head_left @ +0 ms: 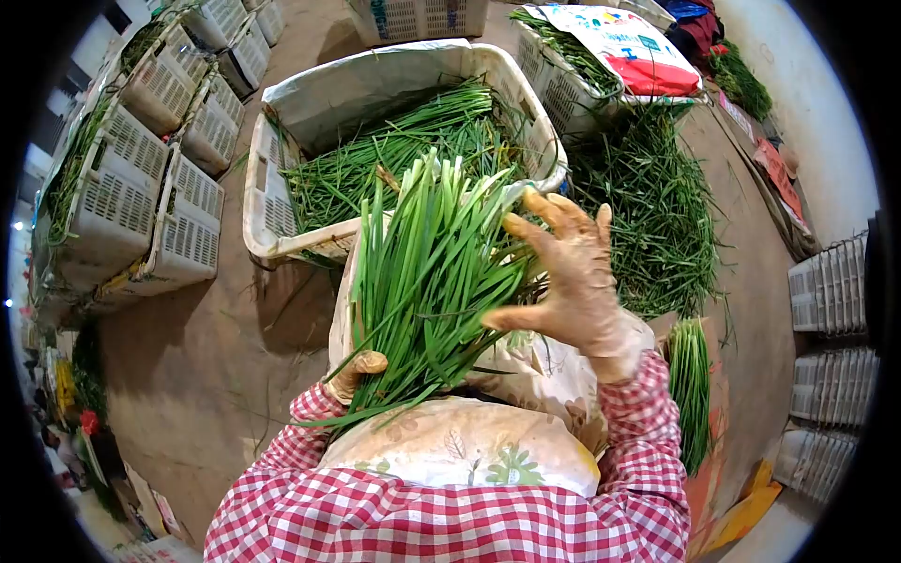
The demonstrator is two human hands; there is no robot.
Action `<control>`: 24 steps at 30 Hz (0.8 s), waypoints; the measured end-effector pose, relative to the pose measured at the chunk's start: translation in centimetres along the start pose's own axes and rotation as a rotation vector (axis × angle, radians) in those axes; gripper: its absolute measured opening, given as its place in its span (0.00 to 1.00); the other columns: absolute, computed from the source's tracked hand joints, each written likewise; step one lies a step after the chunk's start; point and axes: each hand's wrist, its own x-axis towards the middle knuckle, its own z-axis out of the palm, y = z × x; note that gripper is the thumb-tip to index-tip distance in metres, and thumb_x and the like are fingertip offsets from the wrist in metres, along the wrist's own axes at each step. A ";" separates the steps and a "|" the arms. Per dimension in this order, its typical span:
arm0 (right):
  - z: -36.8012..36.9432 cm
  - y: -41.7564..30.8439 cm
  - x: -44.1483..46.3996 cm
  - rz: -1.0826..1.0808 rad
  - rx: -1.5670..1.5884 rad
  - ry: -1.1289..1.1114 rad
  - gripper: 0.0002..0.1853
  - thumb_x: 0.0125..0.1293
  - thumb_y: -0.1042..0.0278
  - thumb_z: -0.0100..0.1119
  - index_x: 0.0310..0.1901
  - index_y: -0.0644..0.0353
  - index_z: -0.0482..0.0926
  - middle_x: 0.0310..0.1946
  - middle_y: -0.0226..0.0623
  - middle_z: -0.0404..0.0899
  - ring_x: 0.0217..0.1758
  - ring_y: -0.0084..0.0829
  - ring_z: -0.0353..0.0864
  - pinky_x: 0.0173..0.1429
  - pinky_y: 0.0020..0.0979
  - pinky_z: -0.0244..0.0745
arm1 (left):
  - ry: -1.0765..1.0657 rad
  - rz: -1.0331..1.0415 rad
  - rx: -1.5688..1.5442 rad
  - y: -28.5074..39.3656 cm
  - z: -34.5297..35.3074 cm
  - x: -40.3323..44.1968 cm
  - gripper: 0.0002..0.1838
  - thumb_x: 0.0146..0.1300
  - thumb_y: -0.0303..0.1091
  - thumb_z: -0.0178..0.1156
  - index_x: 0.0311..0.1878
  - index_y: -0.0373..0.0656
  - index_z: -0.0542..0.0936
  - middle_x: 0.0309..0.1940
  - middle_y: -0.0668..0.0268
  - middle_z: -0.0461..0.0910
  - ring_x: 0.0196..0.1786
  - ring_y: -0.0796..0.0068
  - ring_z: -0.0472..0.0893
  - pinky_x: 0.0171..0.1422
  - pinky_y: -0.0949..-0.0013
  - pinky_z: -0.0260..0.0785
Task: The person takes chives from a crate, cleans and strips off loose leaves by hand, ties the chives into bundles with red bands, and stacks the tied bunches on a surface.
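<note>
A thick bunch of long green chives (pixel 427 281) lies across my lap, its pale stem ends pointing away from me. My left hand (pixel 357 375), in a stained glove, grips the bunch near its lower left, with the thumb over the leaves and the other fingers hidden beneath. Just right of the bunch, my gloved right hand (pixel 568 272) is raised with its fingers spread and curved, holding nothing. Beyond the bunch, a white plastic crate (pixel 258 202) contains more loose chives (pixel 394 141). A stained patterned apron (pixel 460 441) covers my lap.
Loose greens (pixel 648 206) are heaped on the right, beside a neat chive bundle (pixel 690 394). A printed sack (pixel 619 47) lies on another filled crate. Stacked crates (pixel 117 178) line the left; several more crates (pixel 831 286) stand at the far right.
</note>
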 end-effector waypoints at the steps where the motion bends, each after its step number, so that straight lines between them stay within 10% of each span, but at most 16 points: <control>1: 1.1 -0.5 -0.1 0.023 0.006 0.014 0.32 0.44 0.41 0.71 0.49 0.52 0.80 0.57 0.35 0.72 0.67 0.39 0.60 0.74 0.52 0.22 | 0.051 -0.007 0.037 0.0 -0.4 -0.3 0.36 0.57 0.38 0.67 0.66 0.35 0.64 0.35 0.72 0.77 0.31 0.87 0.70 0.48 0.74 0.66; 5: 5.9 0.6 -1.2 -0.015 0.296 0.179 0.07 0.56 0.61 0.65 0.33 0.51 0.79 0.31 0.22 0.80 0.44 0.28 0.79 0.74 0.51 0.34 | -0.121 0.078 -0.047 0.2 -2.1 -1.6 0.42 0.49 0.38 0.68 0.67 0.35 0.63 0.61 0.51 0.70 0.58 0.55 0.75 0.64 0.52 0.69; 7: 7.4 2.8 -0.7 0.060 -0.007 0.293 0.08 0.66 0.65 0.55 0.29 0.53 0.75 0.18 0.31 0.76 0.17 0.29 0.74 0.61 0.46 0.67 | -0.089 0.258 -0.070 -0.1 0.7 -1.3 0.32 0.54 0.39 0.65 0.60 0.32 0.70 0.44 0.58 0.81 0.47 0.67 0.81 0.53 0.63 0.76; 8: 6.8 3.1 -0.2 0.108 0.070 0.221 0.07 0.69 0.70 0.51 0.31 0.57 0.74 0.22 0.30 0.80 0.21 0.29 0.80 0.63 0.42 0.65 | -0.091 0.312 -0.091 -0.2 0.9 -1.1 0.32 0.54 0.39 0.65 0.60 0.32 0.70 0.44 0.58 0.81 0.47 0.67 0.81 0.53 0.63 0.76; 11: 8.9 5.7 0.7 0.365 0.596 0.337 0.13 0.71 0.60 0.52 0.36 0.62 0.76 0.21 0.27 0.77 0.22 0.14 0.76 0.22 0.19 0.70 | -0.097 0.388 -0.150 -1.0 0.0 -0.7 0.32 0.54 0.39 0.65 0.60 0.32 0.70 0.44 0.58 0.81 0.47 0.67 0.81 0.53 0.63 0.76; 17: 6.1 16.0 -0.5 0.561 -0.232 0.329 0.15 0.70 0.60 0.49 0.49 0.63 0.72 0.36 0.49 0.81 0.36 0.33 0.84 0.33 0.29 0.79 | -0.102 0.437 -0.204 -1.3 -1.7 -0.5 0.32 0.54 0.40 0.65 0.60 0.32 0.70 0.44 0.57 0.81 0.47 0.66 0.81 0.53 0.63 0.76; 18: 4.5 14.3 -0.7 0.777 -0.124 0.127 0.20 0.69 0.62 0.49 0.56 0.65 0.67 0.40 0.53 0.80 0.42 0.34 0.83 0.36 0.27 0.79 | -0.099 0.438 -0.205 -1.3 -1.9 -0.4 0.32 0.55 0.40 0.65 0.60 0.32 0.70 0.44 0.57 0.81 0.47 0.66 0.81 0.53 0.63 0.76; 20: 2.9 10.1 -1.9 0.868 1.115 0.043 0.29 0.69 0.55 0.49 0.61 0.71 0.61 0.51 0.53 0.76 0.36 0.35 0.84 0.29 0.24 0.79 | -0.106 0.437 -0.209 -1.2 -2.3 -0.2 0.32 0.55 0.40 0.65 0.60 0.32 0.70 0.44 0.57 0.81 0.47 0.66 0.81 0.53 0.63 0.76; 22: 3.2 5.0 -2.8 0.868 1.501 -0.129 0.36 0.68 0.54 0.53 0.66 0.70 0.53 0.51 0.52 0.76 0.30 0.34 0.84 0.20 0.17 0.74 | -0.110 0.427 -0.208 -1.2 -2.5 0.0 0.32 0.55 0.40 0.65 0.60 0.32 0.70 0.44 0.57 0.81 0.47 0.66 0.81 0.53 0.63 0.76; 24: 4.8 1.4 -3.7 0.824 1.322 -0.324 0.48 0.59 0.53 0.64 0.69 0.71 0.46 0.51 0.49 0.77 0.38 0.32 0.84 0.34 0.22 0.79 | -0.121 0.411 -0.206 -1.3 -2.6 0.2 0.32 0.55 0.40 0.65 0.60 0.32 0.70 0.44 0.57 0.81 0.47 0.66 0.81 0.53 0.63 0.76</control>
